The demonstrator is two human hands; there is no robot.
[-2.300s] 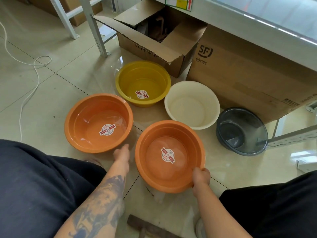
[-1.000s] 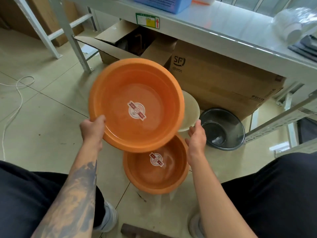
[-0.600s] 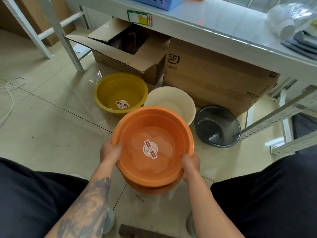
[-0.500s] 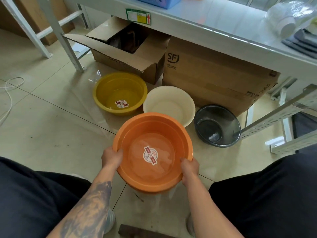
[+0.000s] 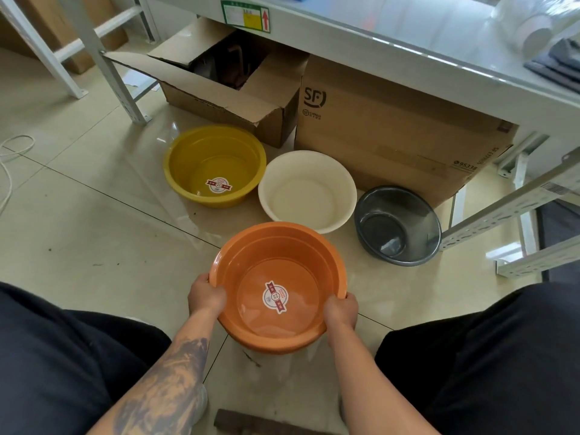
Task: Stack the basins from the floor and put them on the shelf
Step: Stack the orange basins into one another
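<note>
Two orange basins (image 5: 279, 262) sit nested on the floor between my knees; only the top one, with a round sticker inside, shows fully. My left hand (image 5: 205, 295) grips the left rim and my right hand (image 5: 340, 309) grips the right rim. Beyond them stand a yellow basin (image 5: 213, 152), a white basin (image 5: 307, 189) and a dark grey basin (image 5: 398, 226), each separate on the tiles. The pale shelf (image 5: 392, 36) runs across the top of the view.
Under the shelf are an open cardboard box (image 5: 226, 98) and a closed SF box (image 5: 392, 130). White shelf legs (image 5: 103, 61) stand at left, a perforated metal rail (image 5: 508, 208) at right. A white cable (image 5: 9, 158) lies far left. A dark block (image 5: 251, 423) lies by my feet.
I lifted the left orange basin from the floor, carried it right and lowered it into the other orange basin. Both hands now hold the nested pair by the rim.
</note>
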